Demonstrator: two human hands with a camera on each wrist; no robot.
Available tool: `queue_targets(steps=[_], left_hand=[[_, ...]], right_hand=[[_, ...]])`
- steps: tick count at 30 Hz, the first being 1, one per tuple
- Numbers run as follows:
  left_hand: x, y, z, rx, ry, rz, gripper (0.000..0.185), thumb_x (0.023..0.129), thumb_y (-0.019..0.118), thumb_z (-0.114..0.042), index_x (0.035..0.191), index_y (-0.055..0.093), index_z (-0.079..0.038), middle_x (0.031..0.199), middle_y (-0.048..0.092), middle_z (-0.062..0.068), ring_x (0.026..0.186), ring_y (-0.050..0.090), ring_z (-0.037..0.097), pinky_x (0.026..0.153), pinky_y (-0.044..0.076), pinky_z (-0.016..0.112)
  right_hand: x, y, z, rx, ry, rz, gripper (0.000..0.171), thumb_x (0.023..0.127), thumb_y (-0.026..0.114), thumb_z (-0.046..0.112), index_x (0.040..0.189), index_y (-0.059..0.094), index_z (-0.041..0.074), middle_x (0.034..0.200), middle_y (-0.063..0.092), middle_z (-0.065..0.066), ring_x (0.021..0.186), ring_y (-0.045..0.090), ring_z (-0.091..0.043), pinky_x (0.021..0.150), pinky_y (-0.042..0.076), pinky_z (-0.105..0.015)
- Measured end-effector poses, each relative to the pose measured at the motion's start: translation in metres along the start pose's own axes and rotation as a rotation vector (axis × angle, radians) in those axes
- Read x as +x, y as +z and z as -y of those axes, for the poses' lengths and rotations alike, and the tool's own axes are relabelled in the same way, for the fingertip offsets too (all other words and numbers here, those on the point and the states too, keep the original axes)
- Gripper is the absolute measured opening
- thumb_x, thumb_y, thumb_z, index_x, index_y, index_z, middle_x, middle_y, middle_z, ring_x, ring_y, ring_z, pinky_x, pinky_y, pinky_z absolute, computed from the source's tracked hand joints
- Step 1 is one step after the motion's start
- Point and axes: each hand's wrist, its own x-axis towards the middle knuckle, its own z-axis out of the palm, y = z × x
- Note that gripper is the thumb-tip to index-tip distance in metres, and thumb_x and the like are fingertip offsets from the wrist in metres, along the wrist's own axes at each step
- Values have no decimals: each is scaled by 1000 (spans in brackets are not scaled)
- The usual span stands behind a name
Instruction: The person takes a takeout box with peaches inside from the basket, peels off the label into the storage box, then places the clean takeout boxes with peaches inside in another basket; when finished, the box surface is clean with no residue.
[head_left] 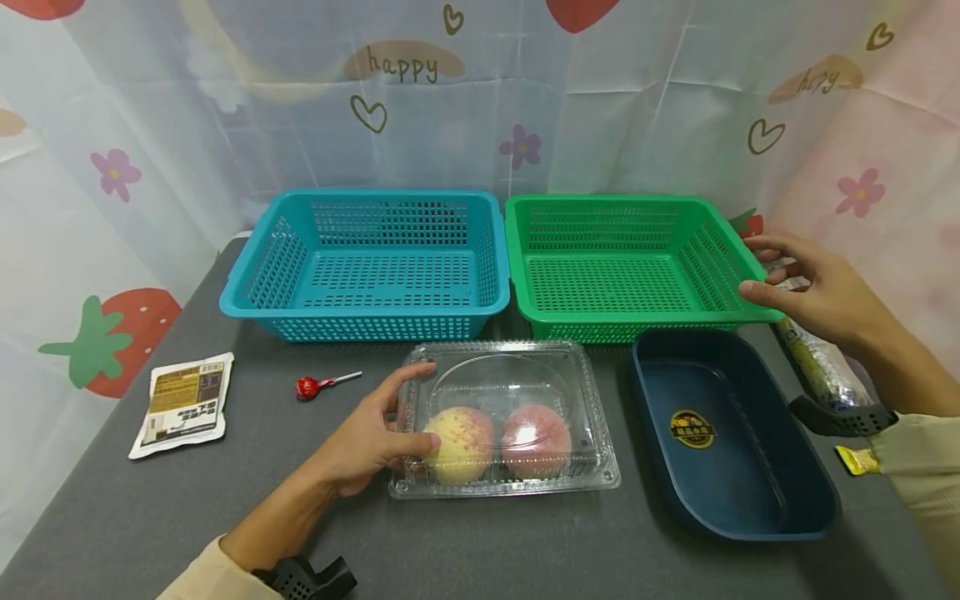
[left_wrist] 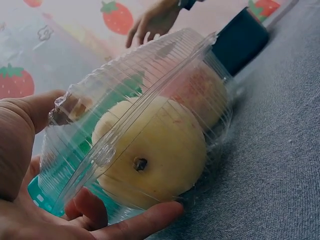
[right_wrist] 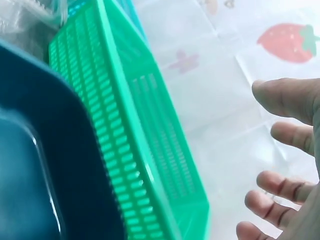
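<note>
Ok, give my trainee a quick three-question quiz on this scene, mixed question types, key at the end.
1. True or false: the left hand grips the clamshell.
2. How many fruits are in the clamshell? A) one B) two C) three
3. Fill in: the right hand is at the right rim of the ___ basket.

Key: 1 true, its thumb and fingers curl round the left end. 2 B, a yellow fruit and a pink fruit. 3 green; the blue basket stands to its left.
</note>
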Motion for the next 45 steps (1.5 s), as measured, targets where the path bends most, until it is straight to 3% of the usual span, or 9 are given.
queue_targets(steps=[5,11,16,22,27,30,37,45], left_hand=[[0,1,-1,-11,-1,2,87,78,77,-3,149,31,-24,123,30,35,80,60,32,61,56,44],[0,1,-2,-26,2,9,89,78,76,-1,151,28,-21,121,30,37,82,60,33,62,56,45],[0,1,-2,-25,5,2,89,78,76,0,150,29,-19,121,31,36,87,58,35,65,56,48],[0,4,-2,-62,27,-1,87,78,75,4,149,29,-14,122,31,36,89,57,36,68,56,47],[-1,5,-4,-98,39,-5,87,76,73,7,149,30,-11,122,29,36,87,57,36,66,56,48],[-3,4,-6,-105,35,-13,86,76,73,8,149,31,-13,123,28,35,85,57,36,64,56,50],[-12,2,-16,-118,25,-28,85,77,72,10,149,32,-14,128,24,33,83,58,38,60,55,55],[-24,4,-39,-158,31,14,85,78,72,10,149,31,-13,137,15,31,87,57,39,61,54,58]], right_hand=[[6,2,-20,32,-10,8,59,92,66,17,144,43,6,131,44,-10,100,43,-26,68,39,-20],[11,7,-40,-1,43,45,61,93,64,26,142,41,-1,138,28,-31,111,38,-49,76,40,-51],[14,12,-54,-58,38,79,63,93,62,31,140,41,-5,144,18,-35,123,26,-56,89,29,-71],[16,18,-69,-115,53,132,69,94,58,38,141,37,-8,153,9,-32,137,8,-54,100,11,-74],[13,24,-75,-123,102,207,77,95,54,41,145,27,-12,154,0,-32,135,5,-57,96,13,-77],[12,25,-77,-72,112,230,80,97,52,40,145,20,-15,154,-6,-32,137,-4,-54,97,10,-76],[11,26,-74,-54,118,241,82,98,50,40,146,15,-15,154,-11,-30,139,-16,-45,100,0,-74],[10,27,-74,-55,135,242,82,98,50,41,146,15,-15,154,-11,-29,139,-16,-45,100,0,-74]])
